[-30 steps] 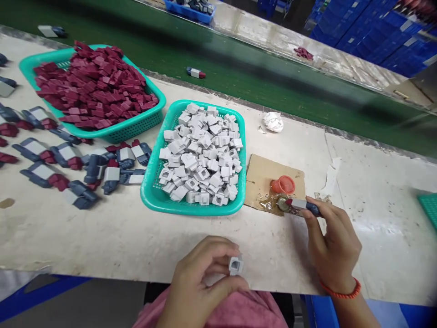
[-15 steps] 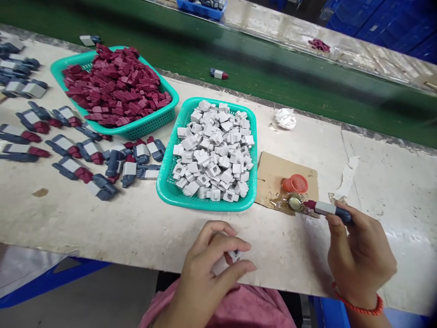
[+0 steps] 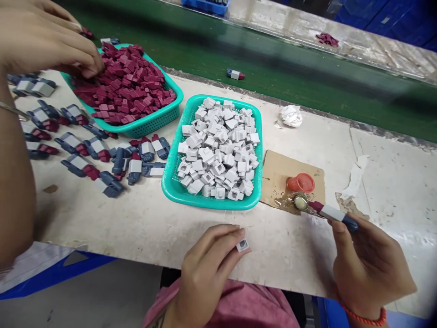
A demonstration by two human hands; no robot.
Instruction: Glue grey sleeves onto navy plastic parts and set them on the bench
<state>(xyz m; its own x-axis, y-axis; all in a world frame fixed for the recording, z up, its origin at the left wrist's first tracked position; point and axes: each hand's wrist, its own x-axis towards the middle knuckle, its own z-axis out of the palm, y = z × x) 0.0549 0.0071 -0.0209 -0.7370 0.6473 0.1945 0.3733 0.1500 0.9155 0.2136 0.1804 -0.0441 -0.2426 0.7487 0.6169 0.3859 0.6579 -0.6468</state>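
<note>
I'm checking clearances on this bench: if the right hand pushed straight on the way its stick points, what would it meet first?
The right hand aims its assembled piece up-left; the red tip is already at the small round metal cap on the cardboard, so probably that first, though depth is unclear.

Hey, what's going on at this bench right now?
A person at the table pinches a small grey piece in the left hand. The right hand holds a grey, red and blue part, its red tip at a small metal cap on a cardboard scrap. Another person's hand reaches into the basket of red pieces; a basket of grey pieces sits centre.
</note>
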